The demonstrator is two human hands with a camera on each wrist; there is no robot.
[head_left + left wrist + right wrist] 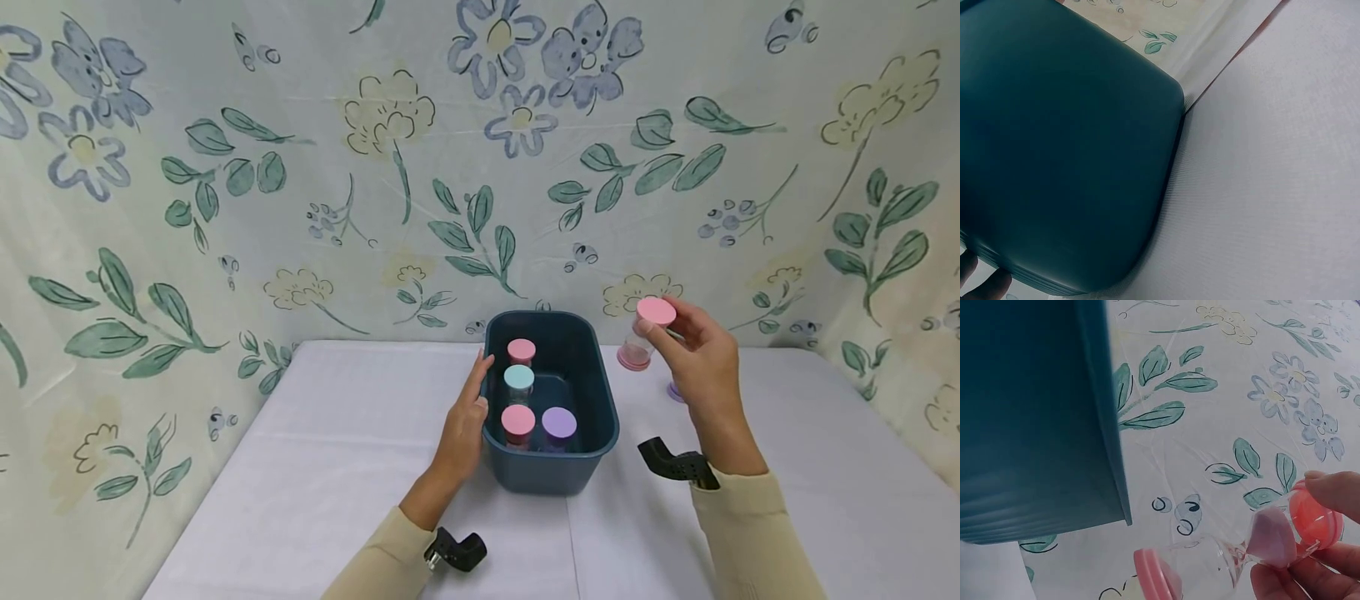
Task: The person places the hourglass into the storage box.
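My right hand (708, 354) pinches a pink-capped hourglass (1272, 537) by one end between thumb and fingers. It is raised just right of a dark blue bin (551, 475), tilted, with pinkish sand visible through its clear glass. My left hand (459, 429) rests against the bin's left wall, fingers fairly straight near the rim. Inside the bin stand a pink-capped hourglass (521, 350) at the back, a light-blue-capped hourglass (519, 380), another pink-capped hourglass (517, 421) and a purple-capped hourglass (558, 425) at the front.
A purple-capped object (677, 392) on the table is mostly hidden behind my right hand. The bin stands on a white-covered table (337, 467). Behind it hangs a floral curtain (322, 192). Each wrist wears a black camera mount (678, 464).
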